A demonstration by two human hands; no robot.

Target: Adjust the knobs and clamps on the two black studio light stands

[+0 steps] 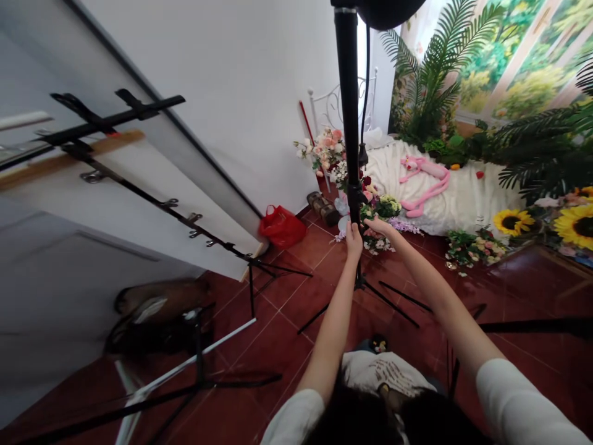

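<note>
A black light stand [347,105] rises in front of me, with a dark rounded head [391,9] at its top, cut off by the frame. Its thin tripod legs [391,303] spread over the floor. My left hand [354,240] is closed round the pole below a collar. Just to the right, my right hand [377,227] reaches to the pole at about the same height, its fingers drawn together in a pinch. What they pinch is too small to make out. A black cord [365,93] with a plug [362,154] hangs along the pole.
A backdrop stand with clips [171,203] and white sheets stands left. A red bag [281,227] sits by the wall. Behind the pole are flowers [328,148] and a white-covered bed [467,204] with a pink plush toy [424,176]. Sunflowers [577,225] stand right.
</note>
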